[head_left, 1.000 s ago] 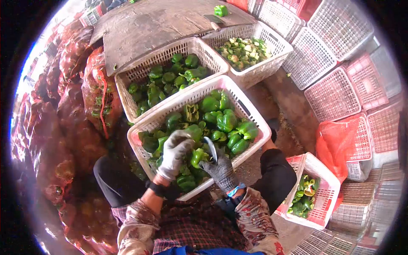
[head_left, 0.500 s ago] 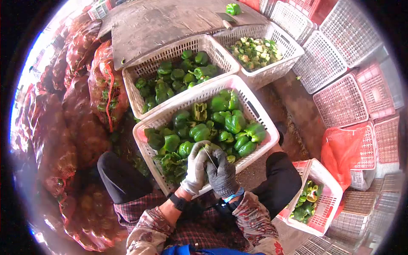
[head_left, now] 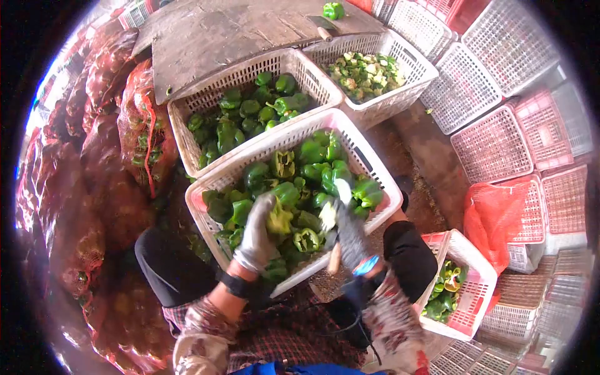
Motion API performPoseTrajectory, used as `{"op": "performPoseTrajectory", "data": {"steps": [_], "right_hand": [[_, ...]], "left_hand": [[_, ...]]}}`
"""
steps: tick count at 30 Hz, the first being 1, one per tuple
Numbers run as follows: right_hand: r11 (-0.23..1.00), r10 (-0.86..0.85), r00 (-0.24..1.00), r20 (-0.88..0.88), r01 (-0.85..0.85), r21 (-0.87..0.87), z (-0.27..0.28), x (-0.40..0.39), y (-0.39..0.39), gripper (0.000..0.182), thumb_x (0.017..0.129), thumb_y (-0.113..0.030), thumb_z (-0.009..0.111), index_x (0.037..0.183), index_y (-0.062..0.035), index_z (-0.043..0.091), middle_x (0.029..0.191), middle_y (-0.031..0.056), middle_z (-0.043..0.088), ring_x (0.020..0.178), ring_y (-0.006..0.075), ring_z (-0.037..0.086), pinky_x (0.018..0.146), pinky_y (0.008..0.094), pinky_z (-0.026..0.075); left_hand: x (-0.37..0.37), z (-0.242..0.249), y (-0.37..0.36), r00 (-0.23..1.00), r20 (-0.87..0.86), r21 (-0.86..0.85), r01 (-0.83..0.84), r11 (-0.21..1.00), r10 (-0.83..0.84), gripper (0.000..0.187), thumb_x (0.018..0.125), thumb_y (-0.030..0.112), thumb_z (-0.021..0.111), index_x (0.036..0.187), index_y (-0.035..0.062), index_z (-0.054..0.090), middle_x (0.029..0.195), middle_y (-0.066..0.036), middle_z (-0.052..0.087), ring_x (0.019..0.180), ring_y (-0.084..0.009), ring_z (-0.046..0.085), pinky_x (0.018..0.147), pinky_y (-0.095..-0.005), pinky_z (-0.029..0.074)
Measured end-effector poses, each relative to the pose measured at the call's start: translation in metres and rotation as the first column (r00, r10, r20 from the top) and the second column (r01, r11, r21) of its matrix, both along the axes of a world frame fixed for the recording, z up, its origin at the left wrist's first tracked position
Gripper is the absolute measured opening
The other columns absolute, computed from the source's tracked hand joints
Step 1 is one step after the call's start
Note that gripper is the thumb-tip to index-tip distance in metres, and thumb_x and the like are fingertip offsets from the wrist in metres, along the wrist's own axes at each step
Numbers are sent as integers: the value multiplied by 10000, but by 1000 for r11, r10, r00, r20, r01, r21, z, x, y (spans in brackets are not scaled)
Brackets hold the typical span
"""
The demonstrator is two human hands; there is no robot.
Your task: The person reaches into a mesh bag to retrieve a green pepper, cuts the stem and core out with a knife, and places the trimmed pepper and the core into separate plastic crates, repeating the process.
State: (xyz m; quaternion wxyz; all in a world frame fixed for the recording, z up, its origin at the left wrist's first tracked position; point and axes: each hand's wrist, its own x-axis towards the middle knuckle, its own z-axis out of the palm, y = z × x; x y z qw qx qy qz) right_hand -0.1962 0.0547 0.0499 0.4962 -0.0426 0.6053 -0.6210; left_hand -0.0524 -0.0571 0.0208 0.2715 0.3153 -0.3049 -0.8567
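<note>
My left hand (head_left: 255, 232), in a pale glove, is closed on a cut green pepper (head_left: 279, 219) at the near side of the front white crate (head_left: 199, 215). My right hand (head_left: 351, 232), in a dark grey glove, grips a small knife whose wooden handle (head_left: 335, 259) points down towards me. A pale pepper core (head_left: 327, 216) shows beside its fingers; motion blur hides whether they hold it. Whole and cut green peppers fill the crate below both hands, with an opened pepper (head_left: 307, 240) between them.
Behind stand a crate of green peppers (head_left: 175, 134) and a crate of pale-green scraps (head_left: 431, 74). A board (head_left: 212, 37) bears a knife (head_left: 324, 34) and pepper (head_left: 334, 10). Red net sacks (head_left: 109, 181) lie left; a small crate (head_left: 485, 275) and stacked crates stand right.
My hands have moved apart, the left one leftwards and the right one rightwards. The pepper between them has come open, and the knife handle now shows. The view has shifted slightly.
</note>
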Motion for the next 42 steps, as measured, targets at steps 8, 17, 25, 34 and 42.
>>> {"op": "performPoseTrajectory", "data": {"steps": [8,17,25,34,42], "right_hand": [[968,-232,827,-512,146,-202,114,-103,-52,316,982,-327,485,1200,-104,536,959,36,624,607,69,548,490,218,441],[995,97,730,-676,-88,49,-30,-19,38,324,989,-229,469,1293,-134,529,997,85,676,628,135,594,566,264,491],[944,181,359,-916,-326,59,-2,36,41,138,935,-150,557,897,-35,624,800,112,670,714,251,659,656,358,518],[847,411,-45,-910,-351,400,34,72,34,261,879,-306,633,848,-48,652,743,163,639,685,371,620,572,449,475],[947,292,441,-849,-256,193,-23,52,76,214,949,-200,540,979,-16,646,856,138,678,772,238,668,664,355,518]], "left_hand": [[16,-22,-113,429,737,-553,827,102,521,336,768,296,647,1075,160,673,1239,-142,529,1144,-389,489,983,-467,407],[6,-36,-62,346,937,-342,936,-83,42,539,787,316,703,1224,59,519,1117,-125,619,1010,-302,607,904,-383,477],[39,-15,-23,977,136,-377,205,903,-165,429,960,365,537,1201,10,549,1065,-31,610,980,-100,550,866,-255,452],[73,32,4,990,2,-359,135,924,-143,425,964,341,537,1198,-13,557,1052,-40,627,946,-108,579,846,-264,477],[89,25,-26,992,-123,-207,-1,978,-25,374,966,314,526,1143,-11,580,1010,-56,646,920,-133,615,832,-283,503]]}}
